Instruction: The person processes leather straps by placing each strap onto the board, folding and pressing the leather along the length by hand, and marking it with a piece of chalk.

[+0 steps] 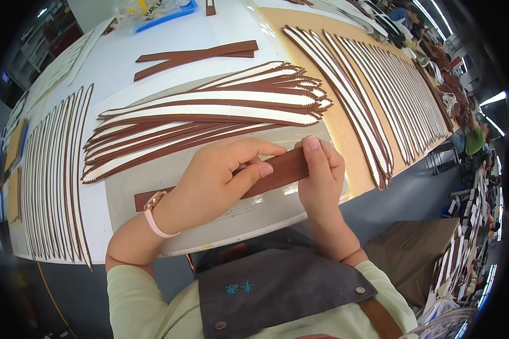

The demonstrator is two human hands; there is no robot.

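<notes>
**At the table's [104,70] near edge, a brown strip [287,168] in two hands**

Above the grey mat [266,210], I see the left hand [212,172] gripping the strip, thumb on its face, index fingertip at its upper edge. The right hand [321,178] clamps its end, thumb uppermost. Just beyond lies a white-and-brown pile [209,103].

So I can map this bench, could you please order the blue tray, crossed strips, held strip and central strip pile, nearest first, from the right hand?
From the right hand:
1. Held strip: in its grip.
2. Central strip pile: just beyond.
3. Crossed strips: behind the pile.
4. Blue tray: farther back, upper left.
</notes>
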